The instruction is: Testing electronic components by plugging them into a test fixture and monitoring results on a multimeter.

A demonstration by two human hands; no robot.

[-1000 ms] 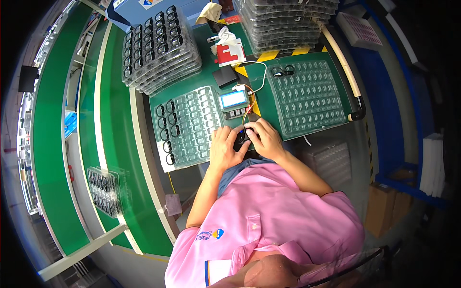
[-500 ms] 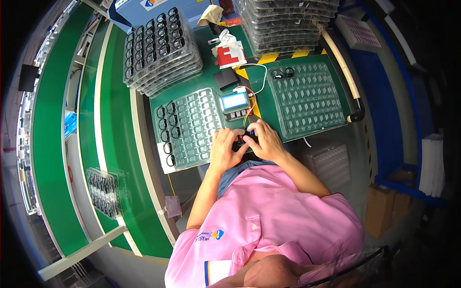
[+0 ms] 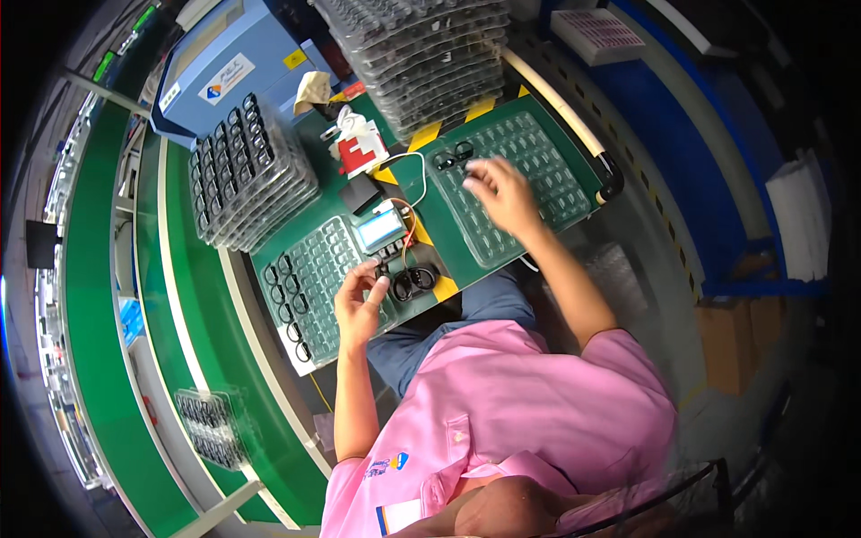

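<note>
From the head view I noted one left hand (image 3: 357,307), loosely curled beside a small display unit (image 3: 380,230), and one right hand (image 3: 504,199), fingers bent above a clear blister tray (image 3: 549,175); whether either gripped anything, I could not tell. One black twin-ring piece (image 3: 412,284) lay near the table's (image 3: 446,249) front edge.

A factory workshop: stacked trays (image 3: 256,170) on the worktop (image 3: 439,215), hazard tape (image 3: 425,136) across it, blue shelving (image 3: 655,170) to its right.
</note>
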